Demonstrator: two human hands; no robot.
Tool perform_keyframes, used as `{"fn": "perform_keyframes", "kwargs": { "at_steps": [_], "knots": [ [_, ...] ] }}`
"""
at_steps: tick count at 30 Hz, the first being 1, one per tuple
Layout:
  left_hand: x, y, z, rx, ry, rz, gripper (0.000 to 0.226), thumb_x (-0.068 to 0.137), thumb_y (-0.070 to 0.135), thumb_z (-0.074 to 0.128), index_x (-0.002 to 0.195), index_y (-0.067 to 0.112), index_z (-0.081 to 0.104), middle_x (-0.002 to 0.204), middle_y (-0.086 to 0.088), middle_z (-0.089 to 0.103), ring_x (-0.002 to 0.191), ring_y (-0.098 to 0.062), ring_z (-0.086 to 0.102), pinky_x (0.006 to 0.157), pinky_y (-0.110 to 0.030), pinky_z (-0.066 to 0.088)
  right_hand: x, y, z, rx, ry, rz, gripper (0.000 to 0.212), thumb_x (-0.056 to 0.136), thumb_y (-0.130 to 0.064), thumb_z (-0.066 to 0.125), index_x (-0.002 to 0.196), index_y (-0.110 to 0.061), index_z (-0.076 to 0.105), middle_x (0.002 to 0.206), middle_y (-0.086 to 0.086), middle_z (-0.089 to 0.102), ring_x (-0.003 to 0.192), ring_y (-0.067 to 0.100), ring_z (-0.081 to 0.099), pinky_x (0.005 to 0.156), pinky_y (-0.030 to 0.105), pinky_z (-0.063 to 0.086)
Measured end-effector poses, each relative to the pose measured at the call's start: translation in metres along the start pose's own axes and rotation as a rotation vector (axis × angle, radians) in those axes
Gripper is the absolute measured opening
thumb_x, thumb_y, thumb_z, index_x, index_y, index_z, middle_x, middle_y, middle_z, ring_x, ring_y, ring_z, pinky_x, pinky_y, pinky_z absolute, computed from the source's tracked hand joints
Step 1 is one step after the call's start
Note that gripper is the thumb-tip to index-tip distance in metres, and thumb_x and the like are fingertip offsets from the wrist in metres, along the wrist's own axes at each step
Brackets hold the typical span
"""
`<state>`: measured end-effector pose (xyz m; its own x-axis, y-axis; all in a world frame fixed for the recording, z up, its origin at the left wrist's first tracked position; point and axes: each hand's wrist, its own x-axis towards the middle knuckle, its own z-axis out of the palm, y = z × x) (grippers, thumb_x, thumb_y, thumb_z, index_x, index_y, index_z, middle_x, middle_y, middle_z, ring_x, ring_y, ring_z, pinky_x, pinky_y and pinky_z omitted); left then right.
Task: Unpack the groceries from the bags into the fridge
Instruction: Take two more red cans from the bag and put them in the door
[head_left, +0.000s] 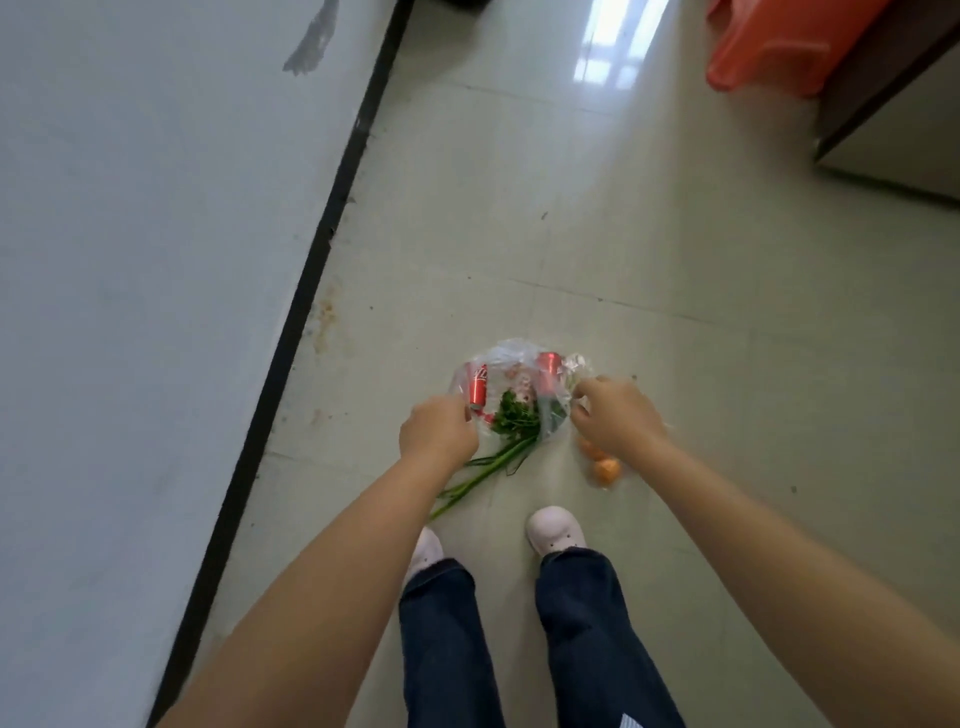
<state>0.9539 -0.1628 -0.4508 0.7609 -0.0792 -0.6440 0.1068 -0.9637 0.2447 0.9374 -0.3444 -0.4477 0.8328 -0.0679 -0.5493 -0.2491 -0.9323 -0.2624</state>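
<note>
A: Which step is this?

B: The start of unpacking, I'd judge. The clear bag (511, 387) sits on the floor (675, 260), and both hands are at its mouth. The left hand (439, 431) has its fingers curled on the plastic edge; the right hand (613, 413) pinches the opposite edge.

A: What's inside?

B: Between the two sets of fingers, two red cans (478, 391) and a bunch of leafy greens (511, 423) whose stems trail back under the left wrist. Some oranges (602, 467) lie just below the right hand.

A: Next move?

B: Probably spreading the opening, then freeing one hand to lift something out. No fridge is in view
</note>
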Motion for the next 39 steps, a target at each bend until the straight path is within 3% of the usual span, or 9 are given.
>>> {"fn": "perform_keyframes", "kwargs": {
  "at_steps": [4,8,11,17,20,24,29,34,39],
  "knots": [
    [0.063,-0.027,0.045,0.064,-0.031,0.1,0.037,0.094,0.013,0.041,0.128,0.013,0.055,0.127,-0.01,0.057,0.11,-0.028,0.056,0.084,-0.034,0.048,0.031,0.01,0.063,-0.039,0.052,0.119,0.029,0.092,-0.022,0.04,0.102,-0.005,0.062,0.113,0.017,0.062,0.114,0.033,0.05,0.099,0.038,0.038],
    [0.138,-0.05,0.107,0.149,-0.066,0.171,0.032,0.094,0.011,0.04,0.119,0.008,0.058,0.121,-0.012,0.058,0.11,-0.028,0.056,0.083,-0.033,0.047,0.085,0.03,0.138,-0.072,0.003,0.173,0.027,0.092,-0.021,0.04,0.099,-0.005,0.061,0.109,0.014,0.063,0.107,0.029,0.051,0.086,0.034,0.04],
    [0.199,-0.06,0.162,0.197,-0.048,0.217,0.031,0.094,0.014,0.041,0.119,0.009,0.058,0.121,-0.011,0.058,0.111,-0.028,0.055,0.085,-0.036,0.049,0.145,0.05,0.2,-0.083,0.01,0.157,0.027,0.092,-0.022,0.04,0.102,-0.006,0.06,0.109,0.011,0.063,0.105,0.028,0.052,0.085,0.034,0.041],
    [0.314,-0.074,0.26,0.528,0.037,0.369,0.027,0.094,0.017,0.043,0.114,0.01,0.06,0.121,-0.009,0.06,0.114,-0.029,0.055,0.093,-0.037,0.044,0.261,0.103,0.313,-0.134,0.141,0.018,0.028,0.093,-0.016,0.04,0.107,-0.006,0.061,0.112,0.011,0.065,0.108,0.027,0.054,0.092,0.035,0.041],
    [0.365,-0.082,0.289,0.702,0.118,0.404,0.029,0.093,0.023,0.045,0.115,0.012,0.06,0.124,-0.009,0.059,0.12,-0.03,0.052,0.098,-0.035,0.038,0.312,0.125,0.349,-0.215,0.142,-0.131,0.033,0.094,-0.017,0.04,0.12,-0.015,0.06,0.123,0.004,0.063,0.123,0.023,0.047,0.105,0.035,0.032],
    [0.427,-0.097,0.3,0.78,0.263,0.38,0.033,0.094,0.028,0.042,0.12,0.014,0.058,0.122,-0.006,0.059,0.115,-0.026,0.054,0.093,-0.032,0.039,0.366,0.145,0.369,-0.448,0.102,-0.288,0.035,0.096,-0.025,0.039,0.128,-0.023,0.053,0.137,-0.002,0.053,0.135,0.019,0.036,0.115,0.037,0.021],
    [0.458,-0.102,0.309,0.787,0.286,0.421,0.032,0.097,0.031,0.038,0.122,0.017,0.054,0.123,-0.007,0.059,0.115,-0.026,0.053,0.092,-0.033,0.037,0.393,0.157,0.372,-0.645,0.173,-0.142,0.035,0.095,-0.03,0.038,0.122,-0.02,0.058,0.135,0.0,0.051,0.132,0.021,0.036,0.11,0.041,0.021],
    [0.464,-0.099,0.311,0.725,0.254,0.392,0.041,0.099,0.038,0.026,0.121,0.015,0.052,0.126,-0.008,0.058,0.118,-0.026,0.051,0.094,-0.035,0.036,0.391,0.164,0.361,-0.589,0.267,-0.011,0.033,0.096,-0.022,0.031,0.114,-0.011,0.056,0.119,0.005,0.058,0.119,0.022,0.045,0.108,0.042,0.021],
    [0.478,-0.094,0.317,0.731,0.321,0.474,0.027,0.097,0.026,0.038,0.116,0.019,0.055,0.124,0.002,0.057,0.119,-0.019,0.051,0.092,-0.034,0.036,0.401,0.187,0.353,-0.551,0.257,0.138,0.031,0.094,-0.022,0.037,0.109,-0.013,0.063,0.114,0.005,0.06,0.116,0.022,0.045,0.103,0.039,0.025]
  ]
}}
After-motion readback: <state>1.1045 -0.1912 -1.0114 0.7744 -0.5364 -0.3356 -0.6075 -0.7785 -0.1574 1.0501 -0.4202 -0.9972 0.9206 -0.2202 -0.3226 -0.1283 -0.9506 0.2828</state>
